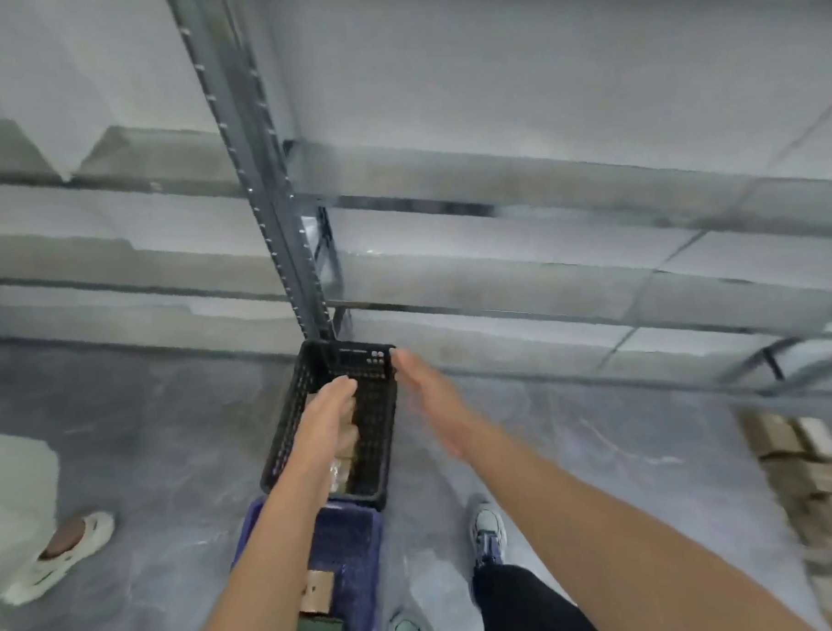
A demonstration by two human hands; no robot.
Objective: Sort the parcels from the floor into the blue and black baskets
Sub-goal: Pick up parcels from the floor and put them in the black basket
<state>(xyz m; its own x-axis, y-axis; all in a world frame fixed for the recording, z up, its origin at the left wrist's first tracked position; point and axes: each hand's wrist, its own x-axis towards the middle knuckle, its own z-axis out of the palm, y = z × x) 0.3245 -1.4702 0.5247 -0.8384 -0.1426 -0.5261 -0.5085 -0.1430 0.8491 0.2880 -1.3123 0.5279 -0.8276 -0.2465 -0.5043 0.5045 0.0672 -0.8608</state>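
Left hand (325, 414) straight-fingered, empty, over black basket (380, 438), right hand (432, 400) likewise, beside its rim

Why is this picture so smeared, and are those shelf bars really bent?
Head view: motion blur smears the right hand, the shelf rack and the boxes; the black basket is sharper; the wide lens bows the rack's bars; lighting is soft, no hard shadows.
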